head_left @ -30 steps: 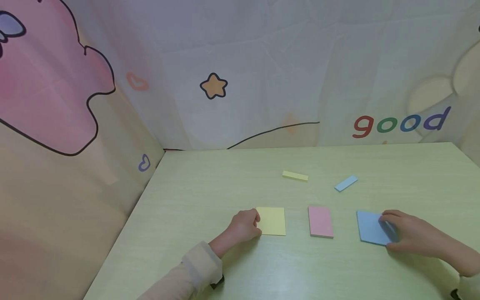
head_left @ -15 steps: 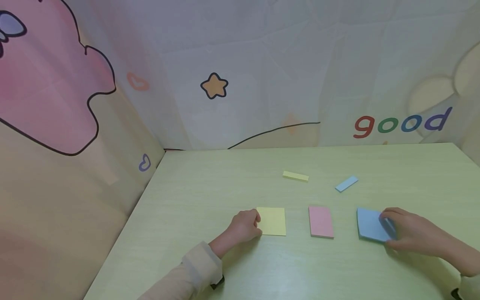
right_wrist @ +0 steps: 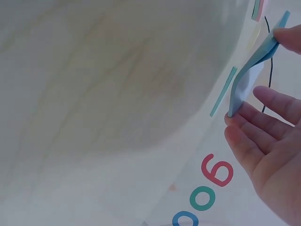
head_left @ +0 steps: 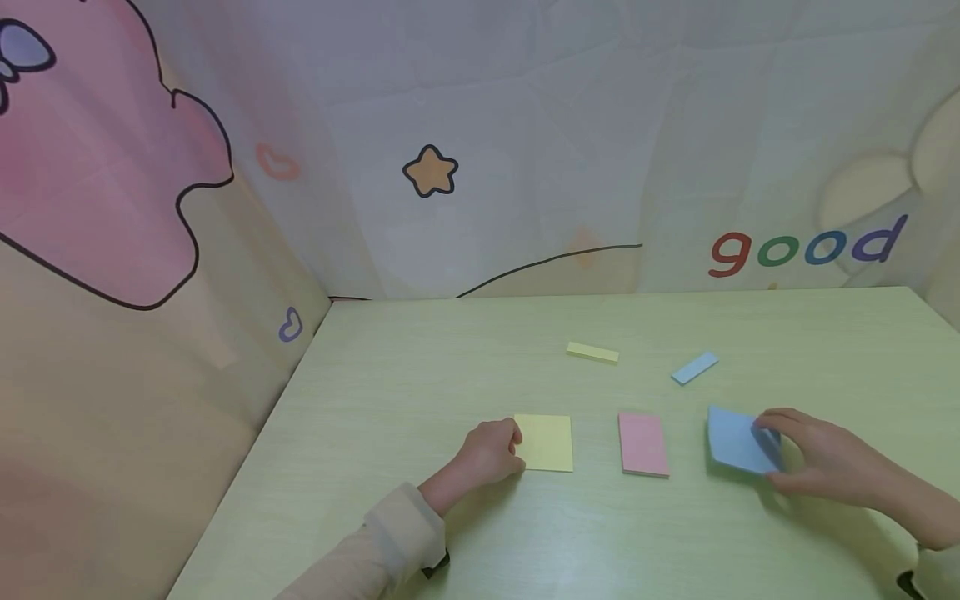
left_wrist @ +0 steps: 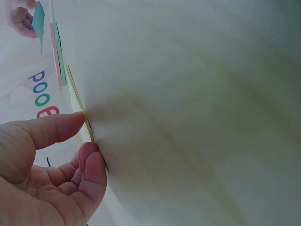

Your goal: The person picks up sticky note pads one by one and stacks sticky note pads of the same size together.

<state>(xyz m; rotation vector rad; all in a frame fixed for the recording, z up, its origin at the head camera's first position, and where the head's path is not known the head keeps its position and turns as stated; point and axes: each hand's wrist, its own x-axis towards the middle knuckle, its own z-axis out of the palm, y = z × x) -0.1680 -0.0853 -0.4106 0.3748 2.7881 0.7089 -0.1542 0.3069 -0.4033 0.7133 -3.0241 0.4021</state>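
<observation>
the blue pad has risen, bowed, free edge facing left.

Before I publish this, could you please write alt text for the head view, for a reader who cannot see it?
A person's right hand holds a curved blue pad off a pale table, while the left hand grips a yellow pad at its left side. A pink pad lies between them, with a yellow strip and a blue strip farther back.
</observation>
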